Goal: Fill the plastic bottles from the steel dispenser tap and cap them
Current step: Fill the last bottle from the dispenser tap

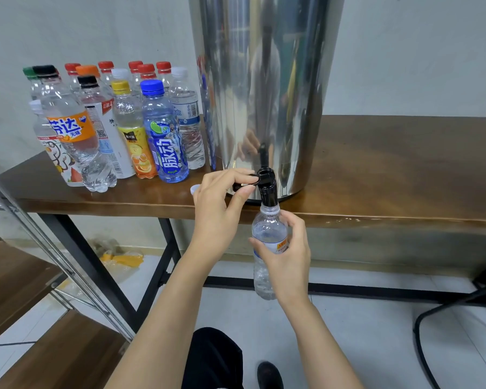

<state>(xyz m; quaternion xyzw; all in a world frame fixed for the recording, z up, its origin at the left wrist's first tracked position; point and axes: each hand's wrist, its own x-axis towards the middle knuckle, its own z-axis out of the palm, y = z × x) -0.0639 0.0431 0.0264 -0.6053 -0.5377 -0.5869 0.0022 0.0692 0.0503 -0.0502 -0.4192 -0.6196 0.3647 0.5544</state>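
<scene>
Floor tiles (348, 318) showing below, right hand (286, 265) curling round uncapped bottle (268, 228) under tap (267, 189), left hand (216, 209) pinching its lever (237, 187), wooden table (390, 169) carrying steel dispenser (264, 80), capped bottles (163, 130) crowding left, perhaps a loose cap (194, 189), grey wall (418, 51) behind.

Dispenser (264, 80) top cut off by upper edge. Tap lever (237, 187) mostly hidden under fingers of left hand (216, 209); white cap (194, 189) half hidden behind that hand. Right hand (288, 259) covers most of bottle (267, 228) label.

Black tap (266, 186), brown table (390, 169).
</scene>
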